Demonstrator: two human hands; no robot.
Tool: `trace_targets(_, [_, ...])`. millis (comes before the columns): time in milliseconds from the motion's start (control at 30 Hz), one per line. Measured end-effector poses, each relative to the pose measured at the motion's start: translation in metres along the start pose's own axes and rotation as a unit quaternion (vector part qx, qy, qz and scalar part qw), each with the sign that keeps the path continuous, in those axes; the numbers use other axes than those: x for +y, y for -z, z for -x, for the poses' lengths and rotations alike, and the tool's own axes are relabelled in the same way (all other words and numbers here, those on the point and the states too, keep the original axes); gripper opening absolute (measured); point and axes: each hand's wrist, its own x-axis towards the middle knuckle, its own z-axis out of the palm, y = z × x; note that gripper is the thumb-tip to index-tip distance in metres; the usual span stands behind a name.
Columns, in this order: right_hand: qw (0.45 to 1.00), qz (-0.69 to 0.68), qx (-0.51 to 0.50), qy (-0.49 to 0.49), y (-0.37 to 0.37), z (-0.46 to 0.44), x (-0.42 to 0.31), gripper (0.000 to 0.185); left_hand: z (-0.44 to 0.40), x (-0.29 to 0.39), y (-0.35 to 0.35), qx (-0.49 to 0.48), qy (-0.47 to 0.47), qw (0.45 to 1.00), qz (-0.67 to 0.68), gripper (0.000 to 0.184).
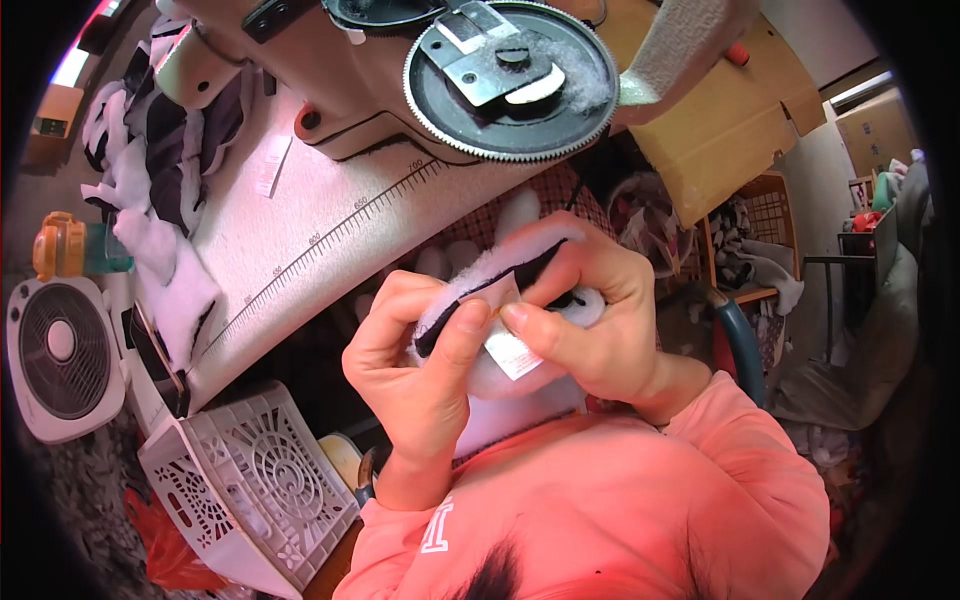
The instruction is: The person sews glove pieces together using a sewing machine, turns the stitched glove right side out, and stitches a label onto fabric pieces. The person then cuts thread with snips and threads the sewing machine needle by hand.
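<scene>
Near the chest (pixel 600 480), the left fingers (pixel 467 332) grip the fleecy piece (pixel 498 258) and the right fingers (pixel 535 330) pinch the white label (pixel 514 356), which could skew if either thumb slackened, just short of the ruled tabletop (pixel 300 215).

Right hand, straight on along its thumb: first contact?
Right hand already touches the white tag; just past that, the left hand's thumb looks first in line. Depth there is hard to judge.
</scene>
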Motion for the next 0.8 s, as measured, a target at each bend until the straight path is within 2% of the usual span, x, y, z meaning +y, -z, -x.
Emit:
trace_targets(100, [1.0,-0.006,0.002,0.009,-0.001,-0.002,0.0,0.011,-0.002,0.001,-0.002,-0.002,0.006,1.0,0.007,0.009])
trace_targets(200, [0.997,-0.022,0.054,0.056,-0.005,-0.005,0.001,0.012,-0.005,0.001,-0.004,0.001,0.016,1.0,0.02,0.009])
trace_targets(367, [0.996,0.035,0.058,0.066,0.003,-0.02,-0.006,0.01,-0.024,-0.002,-0.009,0.003,-0.022,1.0,0.001,0.005])
trace_targets(433, [0.994,0.049,0.031,0.089,0.01,-0.034,-0.004,0.014,-0.04,-0.002,-0.012,-0.002,-0.058,0.998,-0.013,0.005])
trace_targets(500, [0.982,-0.114,0.138,0.057,0.01,-0.047,-0.003,0.026,-0.057,0.0,-0.014,0.007,-0.098,0.993,-0.059,0.006])
trace_targets(533, [0.979,-0.161,0.126,0.024,0.015,-0.054,-0.004,0.043,-0.064,0.002,-0.016,0.011,-0.121,0.99,-0.073,0.008])
trace_targets(567, [0.979,-0.16,0.124,0.031,0.021,-0.062,-0.004,0.043,-0.071,0.005,-0.017,0.01,-0.128,0.989,-0.071,0.008])
trace_targets(633, [0.988,0.047,0.119,0.083,0.031,-0.076,-0.008,0.038,-0.082,0.01,-0.018,0.009,-0.181,0.979,-0.095,0.01])
trace_targets(667, [0.987,0.127,0.071,0.07,0.037,-0.077,-0.019,0.031,-0.086,0.012,-0.02,0.008,-0.197,0.976,-0.098,0.011])
trace_targets(700, [0.986,0.127,0.073,0.073,0.043,-0.081,-0.019,0.031,-0.089,0.013,-0.02,0.007,-0.2,0.975,-0.097,0.011])
trace_targets(767, [0.994,0.081,-0.017,0.074,0.055,-0.091,-0.015,0.026,-0.094,0.016,-0.021,0.009,-0.238,0.963,-0.125,0.011])
trace_targets(800, [0.999,-0.013,-0.012,0.043,0.059,-0.1,-0.006,0.028,-0.097,0.017,-0.022,0.011,-0.263,0.956,-0.13,0.01])
